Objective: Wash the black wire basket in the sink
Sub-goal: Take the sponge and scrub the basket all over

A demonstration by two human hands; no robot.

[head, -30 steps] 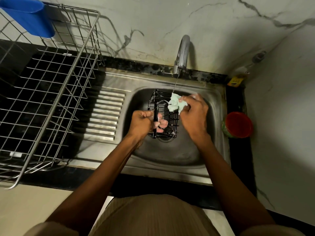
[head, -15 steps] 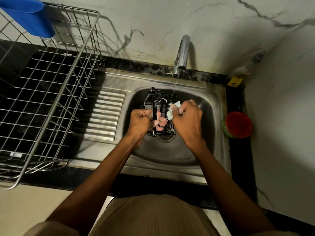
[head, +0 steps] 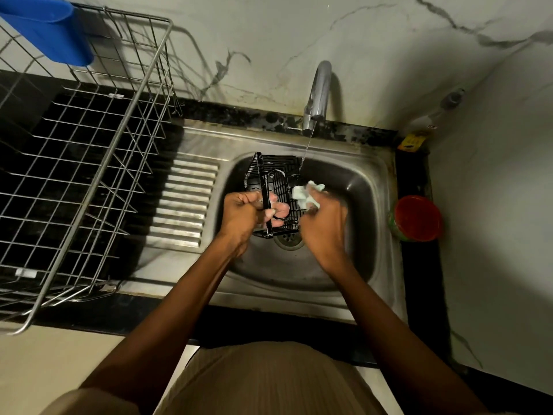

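The wash is judged to be in its scrubbing stage: no rinse or set-down is shown, so both appear to be left. On the counter at the left one large steel dish rack [head: 74, 163] is seen, with one blue plastic container [head: 51, 31] at its far corner. One black wire basket [head: 273, 193] is held tilted over the bowl of the one sink [head: 380, 205], above the drain. Its near frame wire is gripped by the left hand [head: 242, 214], fingers curled tight around it. One thin stream is let fall from the single faucet [head: 317, 97] beside the basket's far corner. One pale cloth [head: 306, 194] is bunched in the closed fingers of the right hand [head: 323, 223] and pressed to the basket's right side. One red-lidded jar [head: 417, 217] is seen on the ledge at the right.
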